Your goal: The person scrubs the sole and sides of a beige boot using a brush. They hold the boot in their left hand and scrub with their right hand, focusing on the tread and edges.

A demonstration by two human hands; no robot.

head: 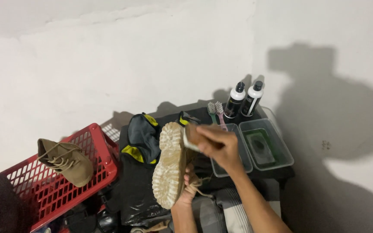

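**Boot sole under the brush**

Nearest the camera, the left hand is closed around the upper and laces of a tan boot, propping it sole-up just in front of the small black table. Above it, the right hand is wrapped around a brush touching the sole's toe end. By its looks, the boot is fairly heavy, with a stiff lugged sole and softer upper; the ankle seems the surest hold.

On the table lie two clear trays, two toothbrushes, two bottles and a dark bag. Left of the table, a red basket carries the other boot. Loose laces dangle near the left hand and could snag.
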